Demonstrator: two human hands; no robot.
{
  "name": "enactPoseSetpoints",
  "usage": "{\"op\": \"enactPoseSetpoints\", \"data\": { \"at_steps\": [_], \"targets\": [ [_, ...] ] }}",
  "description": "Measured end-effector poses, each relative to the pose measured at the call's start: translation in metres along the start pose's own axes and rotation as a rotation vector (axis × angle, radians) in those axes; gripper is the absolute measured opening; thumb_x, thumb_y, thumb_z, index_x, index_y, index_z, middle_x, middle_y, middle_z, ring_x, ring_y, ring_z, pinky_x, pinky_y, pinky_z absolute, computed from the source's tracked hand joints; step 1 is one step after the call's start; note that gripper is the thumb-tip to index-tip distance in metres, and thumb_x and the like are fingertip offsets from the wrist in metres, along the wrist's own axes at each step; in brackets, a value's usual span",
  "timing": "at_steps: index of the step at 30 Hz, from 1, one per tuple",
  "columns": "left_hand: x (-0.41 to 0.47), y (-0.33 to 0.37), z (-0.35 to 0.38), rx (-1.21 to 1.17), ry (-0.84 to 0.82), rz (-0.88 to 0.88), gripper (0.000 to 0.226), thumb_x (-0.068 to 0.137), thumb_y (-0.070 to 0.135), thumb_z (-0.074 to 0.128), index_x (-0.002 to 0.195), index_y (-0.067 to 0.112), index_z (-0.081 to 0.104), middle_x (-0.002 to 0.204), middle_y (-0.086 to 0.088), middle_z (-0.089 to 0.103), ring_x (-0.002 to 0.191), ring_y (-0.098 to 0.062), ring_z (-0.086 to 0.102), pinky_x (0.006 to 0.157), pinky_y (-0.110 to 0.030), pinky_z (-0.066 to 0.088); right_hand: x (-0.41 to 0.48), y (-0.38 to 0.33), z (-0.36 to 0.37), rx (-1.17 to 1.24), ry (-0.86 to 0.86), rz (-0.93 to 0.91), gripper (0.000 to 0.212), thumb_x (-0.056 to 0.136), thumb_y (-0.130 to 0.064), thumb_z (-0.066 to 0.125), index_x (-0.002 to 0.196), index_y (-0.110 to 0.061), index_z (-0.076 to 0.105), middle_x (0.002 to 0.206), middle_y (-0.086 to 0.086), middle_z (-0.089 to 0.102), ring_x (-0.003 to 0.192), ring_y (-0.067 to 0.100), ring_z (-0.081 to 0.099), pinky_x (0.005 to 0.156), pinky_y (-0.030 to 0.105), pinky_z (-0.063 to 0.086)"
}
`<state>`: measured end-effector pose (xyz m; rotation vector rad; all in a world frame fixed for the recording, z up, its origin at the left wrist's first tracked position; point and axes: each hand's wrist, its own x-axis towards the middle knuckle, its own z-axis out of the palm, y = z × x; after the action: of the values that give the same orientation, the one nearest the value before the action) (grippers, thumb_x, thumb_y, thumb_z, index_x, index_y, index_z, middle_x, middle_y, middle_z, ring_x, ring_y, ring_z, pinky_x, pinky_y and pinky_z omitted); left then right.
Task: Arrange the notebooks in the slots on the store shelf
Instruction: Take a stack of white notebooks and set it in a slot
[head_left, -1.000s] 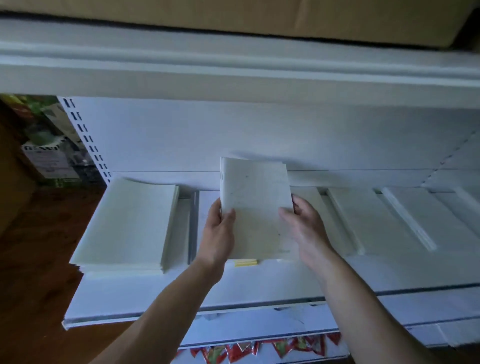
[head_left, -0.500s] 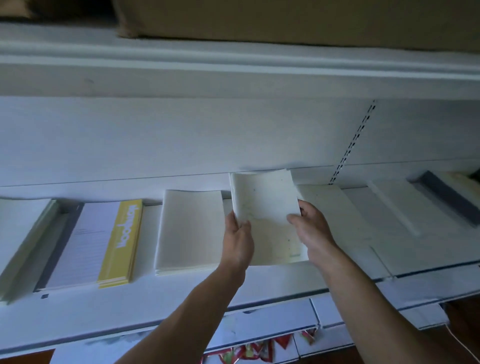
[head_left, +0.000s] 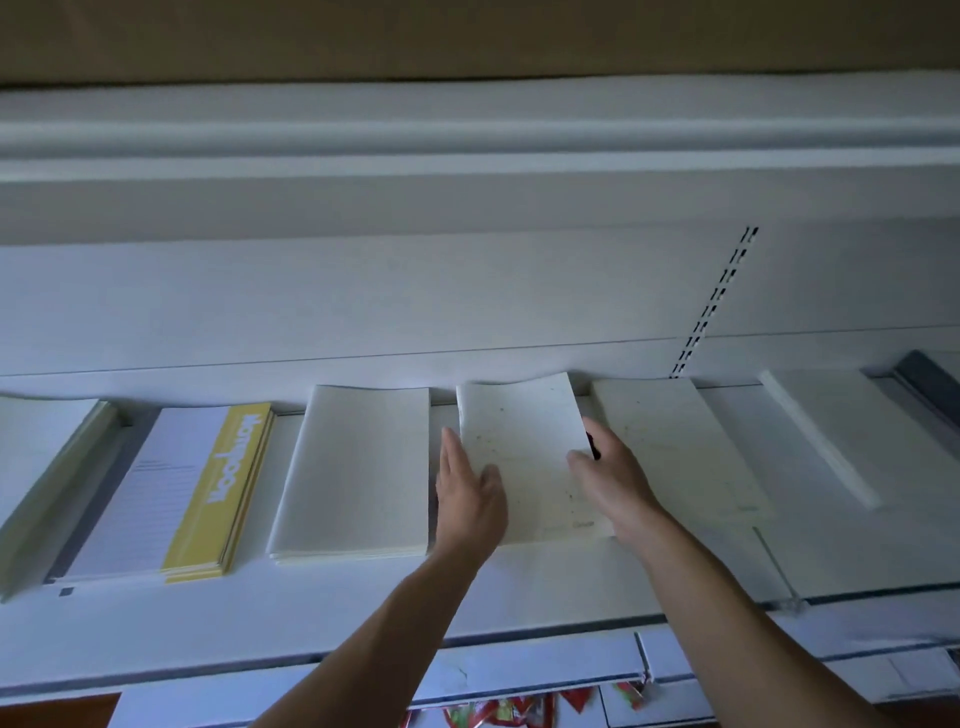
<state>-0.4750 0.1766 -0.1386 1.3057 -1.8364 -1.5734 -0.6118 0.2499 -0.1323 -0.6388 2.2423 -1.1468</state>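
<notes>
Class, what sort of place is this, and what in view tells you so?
Probably a shop's stationery section: a white display shelf with a slotted upright strip behind it, a plain white stack and a yellow-banded stack of notebooks side by side, and a speckled notebook held nearby.

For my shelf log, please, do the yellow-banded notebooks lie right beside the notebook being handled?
No, a plain white stack lies between the yellow-banded notebooks and the handled notebook.

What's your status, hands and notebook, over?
Left hand flat along speckled notebook; right hand grips its right edge. It sits between white stack and neighbouring notebook. Nothing blocking.
</notes>
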Motion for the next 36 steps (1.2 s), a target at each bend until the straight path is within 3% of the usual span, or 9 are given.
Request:
{"op": "enactPoseSetpoints", "data": {
  "at_steps": [4, 7, 12, 16, 19, 23, 27, 31, 36],
  "targets": [
    [-0.002, 0.004, -0.003, -0.089, -0.036, 0.015, 0.061, 0.1, 0.025, 0.042, 0.152, 0.036, 0.012, 0.139, 0.003, 0.046, 0.121, -0.022, 0.05, 0.103, -0.045, 0.046, 0.01, 0.014, 0.001, 0.048, -0.066, -0.019, 0.065, 0.07, -0.041, 0.046, 0.135, -0.038, 0.043, 0.137, -0.013, 0.053, 0.123, 0.013, 0.051, 0.103, 0.04, 0.043],
    [0.001, 0.0, -0.002, -0.165, -0.043, -0.01, 0.063, 0.102, 0.029, 0.043, 0.154, 0.037, 0.009, 0.149, 0.004, 0.039, 0.13, -0.022, 0.045, 0.11, -0.045, 0.039, 0.014, 0.018, 0.003, 0.082, -0.092, -0.052, 0.07, 0.072, -0.042, 0.048, 0.14, -0.036, 0.037, 0.147, -0.013, 0.042, 0.135, 0.012, 0.04, 0.112, 0.044, 0.034],
    [0.003, 0.003, -0.001, -0.206, -0.068, 0.006, 0.07, 0.099, 0.02, 0.05, 0.155, 0.029, 0.009, 0.15, 0.006, 0.034, 0.129, -0.011, 0.04, 0.103, -0.027, 0.035, 0.001, 0.0, 0.003, 0.092, -0.075, -0.07, 0.041, 0.085, -0.014, 0.051, 0.125, -0.026, 0.051, 0.121, 0.001, 0.062, 0.113, 0.026, 0.056, 0.098, 0.04, 0.043],
    [0.001, 0.006, -0.004, -0.191, -0.102, 0.017, 0.072, 0.099, 0.023, 0.051, 0.155, 0.027, 0.006, 0.152, 0.003, 0.031, 0.13, -0.013, 0.037, 0.1, -0.026, 0.035, -0.002, -0.004, 0.002, 0.019, -0.076, -0.078, 0.057, 0.081, -0.027, 0.052, 0.138, -0.029, 0.044, 0.137, -0.006, 0.053, 0.122, 0.017, 0.052, 0.102, 0.032, 0.04],
    [0.001, 0.008, -0.006, -0.164, -0.108, 0.037, 0.074, 0.097, 0.033, 0.053, 0.154, 0.028, 0.005, 0.147, 0.002, 0.035, 0.13, -0.018, 0.041, 0.101, -0.03, 0.039, -0.003, -0.013, -0.001, -0.128, -0.035, -0.093, 0.041, 0.091, -0.016, 0.052, 0.132, -0.014, 0.048, 0.134, 0.005, 0.054, 0.12, 0.023, 0.051, 0.092, 0.028, 0.039],
    [0.004, 0.004, -0.017, 0.104, -0.076, 0.163, 0.081, 0.08, 0.06, 0.055, 0.148, 0.038, 0.017, 0.151, -0.001, 0.03, 0.138, -0.028, 0.035, 0.107, -0.052, 0.04, 0.003, -0.028, -0.004, -0.449, 0.028, -0.191, 0.047, 0.094, -0.024, 0.048, 0.14, -0.017, 0.044, 0.148, 0.002, 0.043, 0.133, 0.022, 0.041, 0.102, 0.031, 0.036],
    [-0.008, 0.023, -0.057, 0.435, -0.02, 0.344, 0.059, 0.096, 0.033, 0.053, 0.149, 0.019, 0.03, 0.15, 0.0, 0.037, 0.138, -0.019, 0.032, 0.112, -0.029, 0.025, 0.008, -0.057, 0.001, -0.833, 0.136, -0.32, 0.041, 0.091, -0.025, 0.048, 0.13, -0.013, 0.053, 0.139, 0.006, 0.046, 0.125, 0.028, 0.042, 0.096, 0.036, 0.041],
    [-0.012, 0.027, -0.119, 0.871, 0.128, 0.423, 0.041, 0.095, 0.04, 0.047, 0.134, 0.028, 0.051, 0.136, 0.007, 0.055, 0.126, -0.016, 0.047, 0.103, -0.03, 0.032, 0.01, -0.091, 0.018, -1.104, 0.092, -0.361, 0.037, 0.089, -0.018, 0.044, 0.124, -0.01, 0.053, 0.131, 0.009, 0.048, 0.121, 0.029, 0.041, 0.096, 0.036, 0.037],
    [-0.026, 0.014, -0.203, 1.117, 0.255, 0.302, 0.038, 0.093, 0.042, 0.044, 0.128, 0.028, 0.055, 0.127, 0.005, 0.058, 0.119, -0.018, 0.05, 0.098, -0.033, 0.034, -0.004, -0.144, 0.1, -1.089, -0.03, -0.602, 0.031, 0.087, -0.014, 0.045, 0.115, -0.011, 0.056, 0.123, 0.008, 0.052, 0.12, 0.028, 0.045, 0.092, 0.035, 0.04]
  ]
}}
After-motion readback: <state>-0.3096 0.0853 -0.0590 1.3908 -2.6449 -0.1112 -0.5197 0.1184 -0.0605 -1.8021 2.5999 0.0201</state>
